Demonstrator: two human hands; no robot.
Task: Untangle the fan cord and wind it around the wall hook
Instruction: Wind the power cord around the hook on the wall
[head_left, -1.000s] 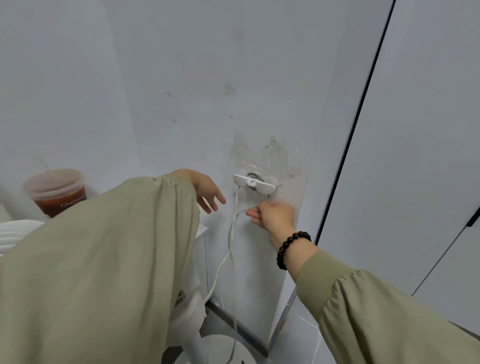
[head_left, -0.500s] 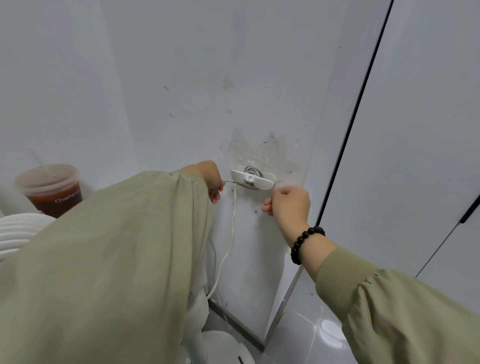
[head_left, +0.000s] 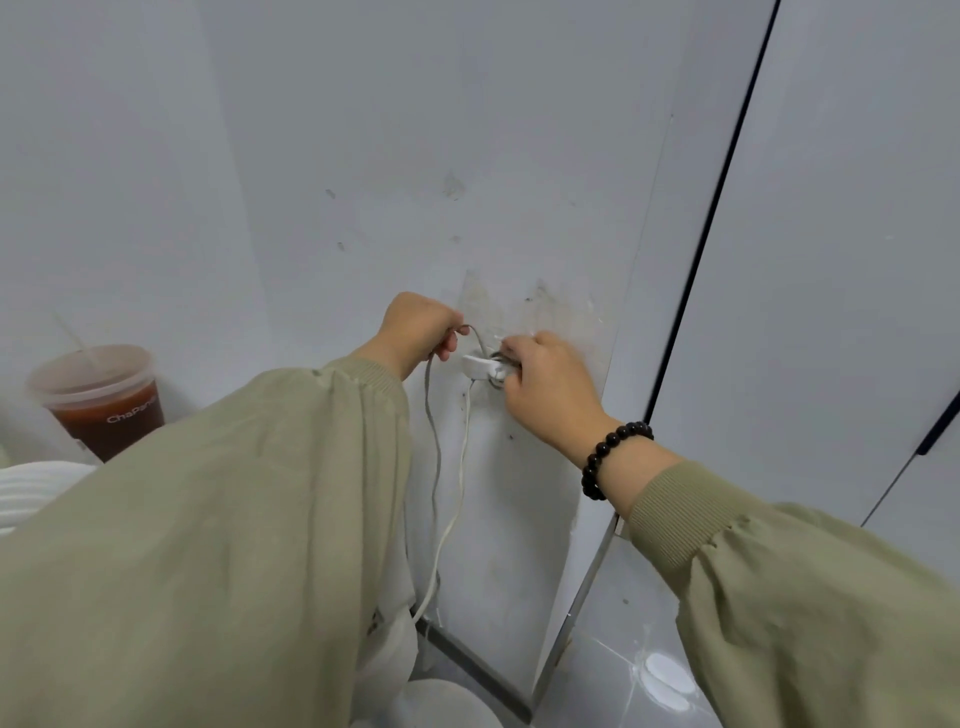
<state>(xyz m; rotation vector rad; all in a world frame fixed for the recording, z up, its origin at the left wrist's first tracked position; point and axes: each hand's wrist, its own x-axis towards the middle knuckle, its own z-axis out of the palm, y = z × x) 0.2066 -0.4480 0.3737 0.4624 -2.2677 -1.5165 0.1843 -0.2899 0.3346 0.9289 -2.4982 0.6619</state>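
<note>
Fan cord (head_left: 464, 441) hangs mid-frame from the white wall hook (head_left: 479, 365), partly wound. Left hand (head_left: 418, 328) pinches a raised loop beside it; right hand (head_left: 548, 387) curls on the wraps at the hook. Winding seems underway: next, carry that loop over the hook, keeping tension.

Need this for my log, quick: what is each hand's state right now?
Left hand: closed, pinching the cord.
Right hand: closed, gripping the cord at the wall hook.
</note>
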